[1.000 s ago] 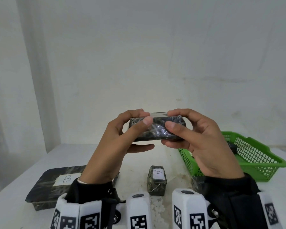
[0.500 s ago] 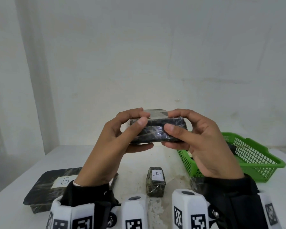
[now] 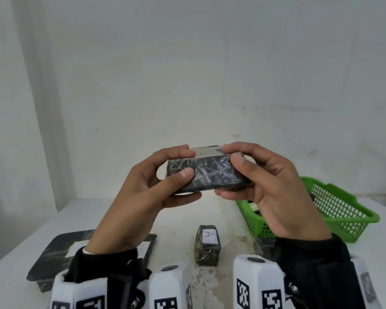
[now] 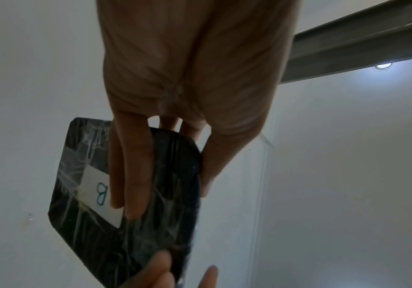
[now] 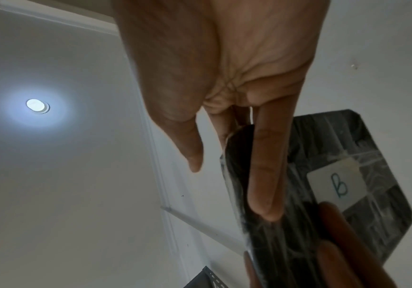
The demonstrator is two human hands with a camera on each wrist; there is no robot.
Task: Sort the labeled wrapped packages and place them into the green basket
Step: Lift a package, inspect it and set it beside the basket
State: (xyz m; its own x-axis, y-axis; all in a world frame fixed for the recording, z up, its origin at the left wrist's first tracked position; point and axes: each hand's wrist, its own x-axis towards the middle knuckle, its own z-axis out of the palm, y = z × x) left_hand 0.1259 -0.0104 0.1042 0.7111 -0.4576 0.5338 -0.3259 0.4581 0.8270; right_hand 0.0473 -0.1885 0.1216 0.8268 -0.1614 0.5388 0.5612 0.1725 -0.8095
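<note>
Both hands hold a black plastic-wrapped package point(image 3: 206, 172) up in the air above the table. My left hand point(image 3: 172, 166) grips its left end between thumb and fingers. My right hand point(image 3: 239, 168) grips the right end the same way. Its white label marked B point(image 4: 98, 193) point(image 5: 337, 186) faces away from my head and shows in both wrist views. The green basket point(image 3: 341, 210) stands on the table at the right, partly behind my right hand. A small wrapped package labelled A point(image 3: 207, 244) lies on the table between my wrists.
A large flat black package point(image 3: 54, 255) with a white label lies at the left, partly under my left wrist. Another dark wrapped package point(image 3: 263, 243) peeks out under my right wrist beside the basket. Something dark lies inside the basket. A white wall stands behind the table.
Both hands have tilted the held package so its labelled top edge turns up and away from me. The head view has shifted slightly; nothing on the table moved.
</note>
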